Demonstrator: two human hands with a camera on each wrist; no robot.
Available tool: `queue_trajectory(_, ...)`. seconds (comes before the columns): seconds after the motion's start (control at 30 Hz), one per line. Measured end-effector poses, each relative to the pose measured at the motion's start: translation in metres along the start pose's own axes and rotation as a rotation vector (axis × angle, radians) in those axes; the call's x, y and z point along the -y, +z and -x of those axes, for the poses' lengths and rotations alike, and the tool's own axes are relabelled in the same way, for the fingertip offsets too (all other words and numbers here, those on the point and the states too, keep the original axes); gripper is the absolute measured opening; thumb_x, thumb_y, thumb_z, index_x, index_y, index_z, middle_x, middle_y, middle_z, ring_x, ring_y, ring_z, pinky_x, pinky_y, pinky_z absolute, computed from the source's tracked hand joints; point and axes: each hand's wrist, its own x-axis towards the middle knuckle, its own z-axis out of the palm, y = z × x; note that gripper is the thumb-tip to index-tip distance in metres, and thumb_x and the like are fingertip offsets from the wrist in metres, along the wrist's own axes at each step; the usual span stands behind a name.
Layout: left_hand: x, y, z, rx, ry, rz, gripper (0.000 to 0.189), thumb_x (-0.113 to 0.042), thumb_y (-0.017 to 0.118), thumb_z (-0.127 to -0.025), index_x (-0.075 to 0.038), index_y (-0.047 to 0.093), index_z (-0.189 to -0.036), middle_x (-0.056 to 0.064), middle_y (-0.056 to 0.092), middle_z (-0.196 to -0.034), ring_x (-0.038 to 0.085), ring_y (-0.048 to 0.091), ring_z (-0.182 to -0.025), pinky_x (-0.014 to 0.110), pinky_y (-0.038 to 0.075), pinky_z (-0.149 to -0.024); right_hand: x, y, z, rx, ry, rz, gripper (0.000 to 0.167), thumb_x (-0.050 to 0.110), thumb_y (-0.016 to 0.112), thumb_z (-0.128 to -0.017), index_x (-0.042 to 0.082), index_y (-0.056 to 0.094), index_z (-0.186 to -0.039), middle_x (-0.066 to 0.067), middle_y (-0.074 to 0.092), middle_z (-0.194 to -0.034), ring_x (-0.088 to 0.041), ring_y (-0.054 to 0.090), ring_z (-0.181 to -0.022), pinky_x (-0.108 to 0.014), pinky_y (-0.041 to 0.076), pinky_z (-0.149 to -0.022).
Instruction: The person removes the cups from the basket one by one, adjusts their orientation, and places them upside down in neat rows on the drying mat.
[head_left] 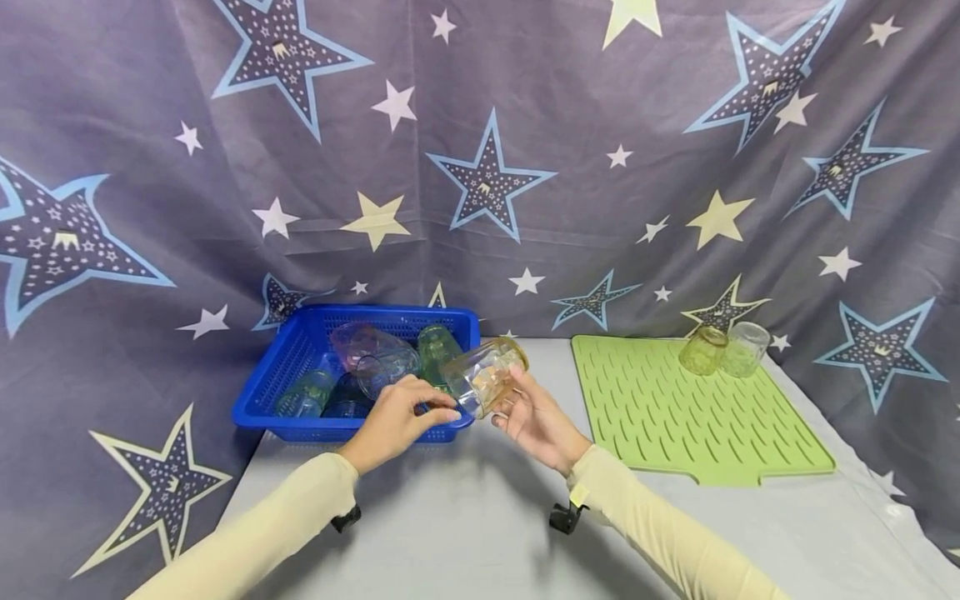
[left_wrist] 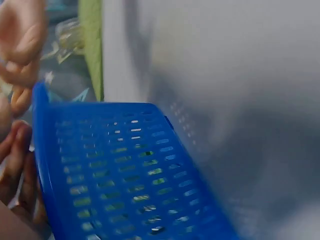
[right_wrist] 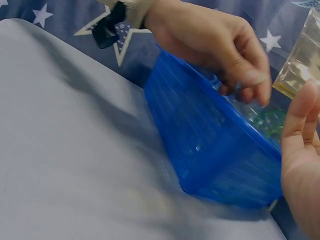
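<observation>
A clear, amber-tinted drinking glass point(head_left: 487, 375) is tilted on its side above the right end of a blue basket point(head_left: 258, 408). My right hand point(head_left: 542, 421) holds it, with the thumb along its side. Close to the glass's lower end is my left hand point(head_left: 401, 417), over the basket's front rim, its fingers loosely bent. In the right wrist view the left hand point(right_wrist: 220, 50) appears apart from the amber glass point(right_wrist: 302, 62), with nothing visible in its fingers. Inside the basket lie several glasses, among them a green glass point(head_left: 437, 350) and a pink glass point(head_left: 352, 342).
A light green drying mat point(head_left: 675, 425) lies on the right of the grey-white table point(head_left: 465, 533). Two glasses stand at its back, a yellow glass point(head_left: 703, 352) and a clear glass point(head_left: 745, 350). Behind everything hangs a star-patterned curtain point(head_left: 585, 233).
</observation>
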Motion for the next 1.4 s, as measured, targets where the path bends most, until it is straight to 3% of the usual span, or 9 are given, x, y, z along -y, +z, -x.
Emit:
queue_trajectory(0.1, -0.004, 0.009, -0.001, 0.022, 0.146, -0.173, 0.022, -0.036, 0.08, -0.09, -0.019, 0.083, -0.102, -0.009, 0.073, -0.093, 0.012, 0.056, -0.083, 0.031, 0.049, -0.073, 0.004, -0.007, 0.001, -0.027, -0.008, 0.026, 0.054, 0.049, 0.063, -0.1, 0.012, 0.045, -0.135, -0.004, 0.059, -0.121, -0.015, 0.057, -0.098, -0.025, 0.048, -0.079)
queue_trajectory(0.2, -0.01, 0.014, -0.003, 0.009, 0.227, -0.326, 0.024, -0.036, 0.083, -0.086, -0.015, 0.084, -0.098, -0.005, 0.073, -0.089, 0.014, 0.056, -0.079, 0.032, 0.049, -0.072, 0.008, -0.015, 0.002, -0.044, -0.007, 0.049, 0.048, 0.047, 0.059, -0.102, 0.013, 0.046, -0.133, -0.003, 0.059, -0.117, -0.015, 0.057, -0.094, -0.026, 0.047, -0.077)
queue_trajectory(0.47, -0.024, 0.018, -0.003, -0.027, 0.268, -0.497, 0.018, -0.035, 0.083, -0.086, -0.018, 0.077, -0.081, -0.005, 0.065, -0.077, 0.016, 0.049, -0.067, 0.03, 0.042, -0.06, 0.012, -0.035, 0.007, -0.078, -0.02, 0.078, 0.031, 0.043, 0.056, -0.106, 0.016, 0.054, -0.12, 0.002, 0.063, -0.109, -0.012, 0.058, -0.088, -0.025, 0.047, -0.075)
queue_trajectory(0.63, -0.026, 0.019, -0.001, -0.033, 0.254, -0.52, 0.021, -0.036, 0.081, -0.089, -0.019, 0.075, -0.078, -0.005, 0.061, -0.073, 0.015, 0.047, -0.065, 0.029, 0.04, -0.057, 0.014, -0.05, 0.011, -0.067, -0.037, 0.123, 0.024, 0.042, 0.053, -0.107, 0.02, 0.06, -0.114, 0.004, 0.067, -0.102, -0.012, 0.059, -0.085, -0.025, 0.046, -0.073)
queue_trajectory(0.8, -0.028, 0.018, -0.008, -0.018, 0.267, -0.483, 0.03, -0.032, 0.079, -0.091, -0.018, 0.068, -0.066, -0.004, 0.053, -0.066, 0.015, 0.042, -0.06, 0.027, 0.034, -0.053, 0.021, -0.065, 0.01, -0.111, -0.068, 0.132, 0.02, 0.037, 0.055, -0.107, 0.02, 0.065, -0.109, 0.004, 0.068, -0.098, -0.013, 0.058, -0.082, -0.026, 0.047, -0.069)
queue_trajectory(1.0, -0.032, 0.018, -0.012, 0.039, 0.237, -0.484, 0.036, -0.026, 0.081, -0.09, -0.019, 0.06, -0.061, -0.005, 0.048, -0.064, 0.013, 0.042, -0.06, 0.027, 0.038, -0.052, 0.032, -0.079, 0.009, -0.158, -0.082, 0.233, 0.02, 0.03, 0.056, -0.107, 0.013, 0.06, -0.118, 0.001, 0.068, -0.099, -0.012, 0.056, -0.078, -0.025, 0.048, -0.066)
queue_trajectory(1.1, -0.034, 0.017, -0.014, 0.047, 0.221, -0.498, 0.04, -0.026, 0.081, -0.09, -0.02, 0.056, -0.06, -0.005, 0.046, -0.062, 0.013, 0.042, -0.059, 0.027, 0.037, -0.05, 0.038, -0.083, 0.009, -0.209, -0.105, 0.303, 0.025, 0.026, 0.06, -0.106, 0.009, 0.053, -0.123, 0.0, 0.064, -0.099, -0.012, 0.054, -0.075, -0.026, 0.049, -0.065)
queue_trajectory(1.3, -0.035, 0.015, -0.015, 0.054, 0.19, -0.504, 0.05, -0.029, 0.083, -0.089, -0.021, 0.044, -0.057, -0.006, 0.039, -0.06, 0.013, 0.038, -0.057, 0.027, 0.03, -0.049, 0.049, -0.09, 0.009, -0.276, -0.142, 0.474, 0.056, 0.027, 0.069, -0.101, 0.002, 0.042, -0.143, -0.006, 0.054, -0.118, -0.011, 0.055, -0.078, -0.025, 0.052, -0.067)
queue_trajectory(1.4, -0.035, 0.014, -0.014, 0.056, 0.18, -0.489, 0.053, -0.029, 0.083, -0.088, -0.021, 0.041, -0.057, -0.006, 0.037, -0.06, 0.013, 0.035, -0.057, 0.028, 0.027, -0.05, 0.055, -0.099, 0.008, -0.298, -0.149, 0.518, 0.058, 0.027, 0.069, -0.101, 0.003, 0.04, -0.144, -0.007, 0.052, -0.118, -0.012, 0.053, -0.078, -0.025, 0.051, -0.066)
